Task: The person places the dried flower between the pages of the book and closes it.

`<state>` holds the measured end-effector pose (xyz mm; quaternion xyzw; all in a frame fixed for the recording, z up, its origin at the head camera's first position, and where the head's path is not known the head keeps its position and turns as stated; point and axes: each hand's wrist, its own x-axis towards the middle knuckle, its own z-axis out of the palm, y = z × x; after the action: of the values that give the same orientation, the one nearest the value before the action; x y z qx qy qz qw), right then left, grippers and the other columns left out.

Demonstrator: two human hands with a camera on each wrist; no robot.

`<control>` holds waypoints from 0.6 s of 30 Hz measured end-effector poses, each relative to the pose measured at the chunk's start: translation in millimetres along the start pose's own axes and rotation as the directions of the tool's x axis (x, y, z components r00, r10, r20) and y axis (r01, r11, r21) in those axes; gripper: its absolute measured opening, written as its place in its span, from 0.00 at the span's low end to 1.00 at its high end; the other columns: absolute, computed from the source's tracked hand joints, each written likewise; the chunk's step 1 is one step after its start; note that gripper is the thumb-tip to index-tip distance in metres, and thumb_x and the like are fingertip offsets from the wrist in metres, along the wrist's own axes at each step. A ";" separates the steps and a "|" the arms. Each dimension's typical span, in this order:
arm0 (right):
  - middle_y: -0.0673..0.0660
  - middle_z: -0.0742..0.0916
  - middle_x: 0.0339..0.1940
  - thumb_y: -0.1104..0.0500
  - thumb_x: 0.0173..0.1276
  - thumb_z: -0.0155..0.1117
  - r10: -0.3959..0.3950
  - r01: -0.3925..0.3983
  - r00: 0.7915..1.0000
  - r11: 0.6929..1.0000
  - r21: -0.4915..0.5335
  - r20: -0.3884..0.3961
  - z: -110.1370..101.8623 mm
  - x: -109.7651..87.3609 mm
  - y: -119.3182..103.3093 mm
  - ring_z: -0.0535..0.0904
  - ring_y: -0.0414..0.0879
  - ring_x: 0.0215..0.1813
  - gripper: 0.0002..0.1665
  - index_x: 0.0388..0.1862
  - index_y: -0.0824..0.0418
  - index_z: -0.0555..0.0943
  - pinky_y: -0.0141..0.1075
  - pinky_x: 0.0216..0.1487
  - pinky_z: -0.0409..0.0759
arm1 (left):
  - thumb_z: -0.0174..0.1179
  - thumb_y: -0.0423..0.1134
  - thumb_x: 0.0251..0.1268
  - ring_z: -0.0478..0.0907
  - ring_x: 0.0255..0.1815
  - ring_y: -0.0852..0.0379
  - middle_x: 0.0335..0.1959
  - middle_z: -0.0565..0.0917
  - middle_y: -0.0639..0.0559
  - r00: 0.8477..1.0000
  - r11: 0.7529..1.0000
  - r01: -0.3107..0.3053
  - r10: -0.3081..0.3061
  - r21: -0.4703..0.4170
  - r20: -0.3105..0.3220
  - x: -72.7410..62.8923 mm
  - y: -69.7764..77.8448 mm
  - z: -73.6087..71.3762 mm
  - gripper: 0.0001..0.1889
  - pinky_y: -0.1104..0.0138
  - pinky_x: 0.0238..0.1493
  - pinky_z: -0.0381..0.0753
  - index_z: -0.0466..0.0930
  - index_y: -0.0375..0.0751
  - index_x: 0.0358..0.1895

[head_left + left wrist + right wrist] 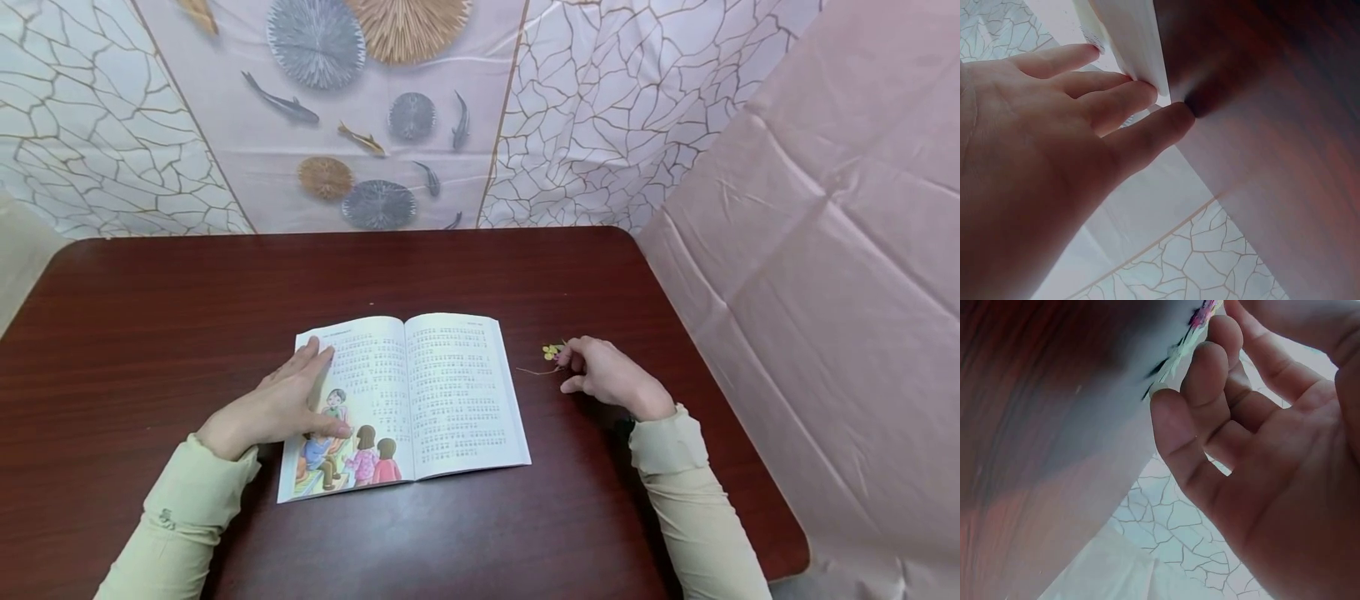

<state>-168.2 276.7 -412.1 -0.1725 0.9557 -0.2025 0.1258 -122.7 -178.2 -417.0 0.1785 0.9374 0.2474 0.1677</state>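
Observation:
An open book lies on the table, with printed text on both pages and a coloured picture of children at the lower left. My left hand rests on the left page with fingers spread and thumb over the picture. In the left wrist view, the fingertips reach the book's edge and the little finger meets the table. Right of the book is a small flower sprig, yellow and pink with green bits and a thin brown strand. My right hand is at it, fingers loosely bent and thumb apart; fingertips stand beside its green part.
The dark reddish-brown table has rounded corners. Behind it hangs a patterned cloth with fish and round motifs, and a plain pinkish cloth drapes along the right side.

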 end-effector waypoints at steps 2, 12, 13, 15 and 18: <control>0.54 0.80 0.29 0.63 0.55 0.77 -0.002 0.002 1.000 1.000 0.001 -0.006 -1.3 -0.8 3.0 0.75 0.47 0.34 0.16 0.39 0.62 0.80 0.39 0.38 0.75 | 0.72 0.65 0.44 0.43 0.74 0.29 0.75 0.43 0.25 1.000 1.000 -0.004 0.004 0.006 0.000 0.9 0.1 0.7 0.64 0.35 0.66 0.53 0.50 0.22 0.73; 0.50 0.80 0.26 0.64 0.56 0.75 0.001 0.002 0.997 0.999 0.035 -0.079 -1.5 4.4 10.8 0.75 0.43 0.30 0.11 0.31 0.60 0.79 0.38 0.37 0.74 | 0.71 0.67 0.43 0.43 0.75 0.29 0.76 0.42 0.26 1.000 1.000 0.009 -0.009 0.004 0.006 1.2 0.1 0.8 0.65 0.33 0.65 0.52 0.49 0.24 0.73; 0.50 0.81 0.26 0.64 0.56 0.75 0.002 0.001 0.997 0.999 0.037 -0.080 -1.2 4.6 11.3 0.75 0.43 0.30 0.11 0.30 0.60 0.78 0.38 0.37 0.74 | 0.71 0.67 0.43 0.43 0.75 0.29 0.76 0.42 0.26 1.000 1.000 0.010 -0.010 0.005 0.007 1.3 0.0 1.0 0.65 0.33 0.64 0.52 0.49 0.24 0.73; 0.50 0.81 0.26 0.65 0.57 0.75 0.004 0.000 0.997 0.999 0.038 -0.081 -0.8 4.6 11.7 0.76 0.43 0.30 0.11 0.29 0.59 0.78 0.38 0.37 0.74 | 0.71 0.67 0.43 0.42 0.75 0.29 0.76 0.42 0.26 1.000 1.000 0.010 -0.010 0.005 0.006 1.6 -0.2 1.2 0.65 0.33 0.65 0.52 0.49 0.24 0.73; 0.50 0.81 0.26 0.64 0.57 0.74 0.006 -0.004 0.996 1.000 0.027 -0.086 0.1 4.1 11.6 0.75 0.44 0.31 0.11 0.28 0.58 0.78 0.38 0.38 0.73 | 0.72 0.67 0.42 0.42 0.75 0.30 0.76 0.42 0.26 1.000 1.000 0.011 -0.011 0.003 0.006 1.7 -0.4 1.4 0.65 0.33 0.65 0.52 0.49 0.24 0.73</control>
<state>-175.1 285.1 -417.9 -0.1597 0.9579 -0.2221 0.0875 -123.7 -177.3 -418.7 0.1745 0.9382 0.2448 0.1716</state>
